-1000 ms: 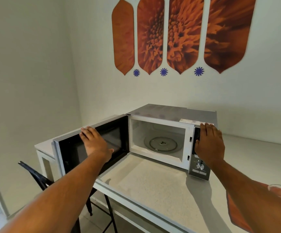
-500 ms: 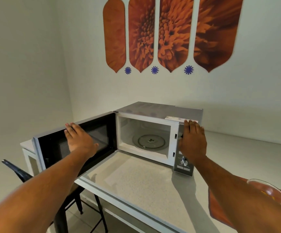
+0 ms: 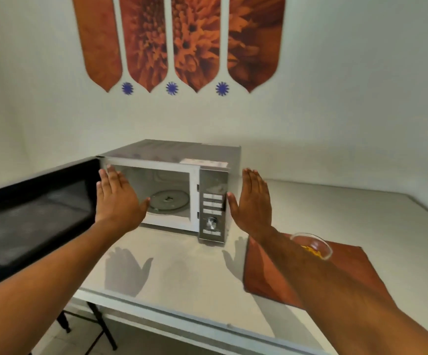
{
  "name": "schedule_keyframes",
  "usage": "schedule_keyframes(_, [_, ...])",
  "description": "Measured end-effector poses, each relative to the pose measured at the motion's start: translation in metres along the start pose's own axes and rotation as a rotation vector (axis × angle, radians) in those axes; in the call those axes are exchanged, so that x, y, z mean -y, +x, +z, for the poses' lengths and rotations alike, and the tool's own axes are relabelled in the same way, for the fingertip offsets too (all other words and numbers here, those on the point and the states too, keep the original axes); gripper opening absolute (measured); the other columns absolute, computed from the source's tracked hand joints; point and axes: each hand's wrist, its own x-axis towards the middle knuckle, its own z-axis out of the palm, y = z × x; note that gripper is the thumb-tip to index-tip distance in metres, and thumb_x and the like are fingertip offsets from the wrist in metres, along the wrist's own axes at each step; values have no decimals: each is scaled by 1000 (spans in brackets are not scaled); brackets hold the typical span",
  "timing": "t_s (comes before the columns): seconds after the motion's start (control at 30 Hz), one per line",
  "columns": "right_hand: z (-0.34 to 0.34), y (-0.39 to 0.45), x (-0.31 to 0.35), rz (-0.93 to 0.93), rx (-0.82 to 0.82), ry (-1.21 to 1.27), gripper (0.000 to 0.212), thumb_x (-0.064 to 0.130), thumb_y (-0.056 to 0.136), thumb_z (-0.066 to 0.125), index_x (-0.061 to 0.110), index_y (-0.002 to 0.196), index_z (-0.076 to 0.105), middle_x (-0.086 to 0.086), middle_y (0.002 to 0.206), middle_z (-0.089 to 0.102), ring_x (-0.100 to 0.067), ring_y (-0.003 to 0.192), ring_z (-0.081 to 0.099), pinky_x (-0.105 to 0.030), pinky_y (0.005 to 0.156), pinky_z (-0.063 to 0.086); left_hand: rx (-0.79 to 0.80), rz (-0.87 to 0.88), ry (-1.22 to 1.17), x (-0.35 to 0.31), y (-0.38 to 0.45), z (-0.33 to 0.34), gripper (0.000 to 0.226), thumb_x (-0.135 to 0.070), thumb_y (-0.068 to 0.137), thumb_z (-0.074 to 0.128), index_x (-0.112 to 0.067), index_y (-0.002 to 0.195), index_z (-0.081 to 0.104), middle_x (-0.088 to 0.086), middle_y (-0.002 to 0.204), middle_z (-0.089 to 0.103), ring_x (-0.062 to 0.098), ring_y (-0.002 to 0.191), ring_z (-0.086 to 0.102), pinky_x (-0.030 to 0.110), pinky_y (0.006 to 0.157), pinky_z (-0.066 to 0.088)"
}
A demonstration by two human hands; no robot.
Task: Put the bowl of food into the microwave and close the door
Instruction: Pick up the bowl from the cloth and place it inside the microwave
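A silver microwave [image 3: 179, 152] stands on the white counter with its black door [image 3: 33, 213] swung wide open to the left. Its cavity holds only a glass turntable [image 3: 169, 201]. My left hand [image 3: 118, 201] hovers flat and open in front of the cavity's left side, off the door. My right hand [image 3: 254, 201] is raised flat and open just right of the control panel [image 3: 213, 206], holding nothing. The glass bowl [image 3: 315, 245] with yellow food rests on an orange cloth [image 3: 346, 267] to the right, partly hidden by my right forearm.
The white counter [image 3: 182, 272] stretches in front of the microwave and off to the right. A black chair frame [image 3: 90, 326] shows below the counter's front edge. Orange flower panels hang on the wall [image 3: 361, 98] behind.
Both hands have come off the microwave: the left left the door, the right left the top right corner. The view has shifted right, showing more of the bowl and cloth.
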Motion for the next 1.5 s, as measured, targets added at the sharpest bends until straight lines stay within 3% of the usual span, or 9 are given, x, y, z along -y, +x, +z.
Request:
schedule_keyframes(0.4, [-33, -61, -134, 306, 13, -32, 63, 53, 103, 36, 10, 149, 41, -12, 155, 48, -29, 148, 37, -44, 122, 32, 19, 516, -335, -227, -56, 31, 104, -62, 94, 43, -3, 156, -17, 14, 167, -22, 32, 155, -18, 43, 124, -4])
schedule_keyframes(0.63, [-31, -90, -190, 494, -12, -55, 56, 54, 101, 42, 18, 142, 52, -5, 149, 56, -26, 138, 51, -40, 107, 47, 277, 657, -457, -307, -83, 85, 90, -62, 98, 32, -7, 160, -3, 10, 171, -6, 25, 157, -11, 39, 128, 2])
schedule_keyframes(0.87, [-20, -101, -230, 687, 1, 286, 47, 48, 100, 49, 27, 142, 51, -1, 156, 45, -23, 141, 47, -43, 113, 46, 561, 561, -768, -357, -86, 134, 63, -42, 106, 33, -11, 159, 20, 8, 169, 18, 25, 158, 11, 38, 126, 17])
schedule_keyframes(0.97, [-14, -103, -237, 860, -114, 588, 42, 47, 94, 54, 34, 134, 55, 5, 145, 54, -18, 131, 57, -43, 105, 53, 644, 332, -1076, -374, -89, 156, 47, -34, 105, 40, -23, 151, 38, 3, 159, 41, 23, 145, 42, 30, 113, 39])
schedule_keyframes(1.07, [-6, -99, -244, 990, -168, 813, 38, 41, 93, 58, 31, 130, 63, 3, 133, 66, -19, 119, 67, -47, 99, 58, 800, 61, -1419, -388, -90, 172, 38, -30, 104, 45, -28, 141, 49, -2, 144, 55, 21, 129, 58, 41, 104, 54])
schedule_keyframes(1.2, [-3, -95, -246, 1054, -213, 989, 23, 26, 101, 55, 18, 108, 75, -8, 112, 78, -28, 107, 74, -41, 92, 60, 889, -84, -1605, -400, -81, 186, 28, -28, 104, 47, -28, 130, 56, 1, 133, 63, 22, 122, 63, 47, 105, 52])
schedule_keyframes(1.3, [-1, -95, -241, 1067, -204, 1062, 29, 18, 102, 51, 17, 99, 80, -6, 106, 80, -22, 103, 76, -34, 90, 59, 910, -139, -1611, -403, -79, 195, 26, -21, 104, 45, -29, 127, 56, 0, 124, 66, 13, 109, 67, 28, 88, 58])
schedule_keyframes(1.37, [2, -97, -240, 1076, -223, 1099, 28, 17, 99, 53, 9, 103, 80, -13, 109, 79, -27, 104, 75, -36, 90, 59, 933, -168, -1615, -406, -82, 199, 27, -18, 103, 47, -21, 126, 61, 1, 119, 68, 12, 104, 68, 21, 80, 56])
schedule_keyframes(1.5, [6, -98, -242, 1086, -261, 1176, 31, 14, 98, 51, -2, 113, 74, -20, 116, 76, -34, 112, 72, -42, 100, 56, 938, -234, -1666, -412, -86, 207, 27, -13, 102, 47, -9, 113, 71, 15, 111, 75, 24, 100, 71, 31, 82, 56])
